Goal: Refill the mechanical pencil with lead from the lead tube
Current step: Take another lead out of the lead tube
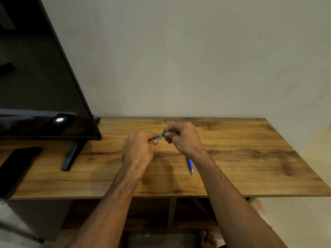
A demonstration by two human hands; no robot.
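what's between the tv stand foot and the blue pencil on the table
In the head view, the left hand and forearm cross between the foot and pencil; otherwise bare table.

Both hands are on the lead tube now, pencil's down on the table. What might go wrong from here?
1. The left hand and right hand pinch the small lead tube above the table; if the cap pops off suddenly, leads may scatter.
2. The blue pencil lies partly under the right forearm, so a nudge could roll it toward the table's front edge.
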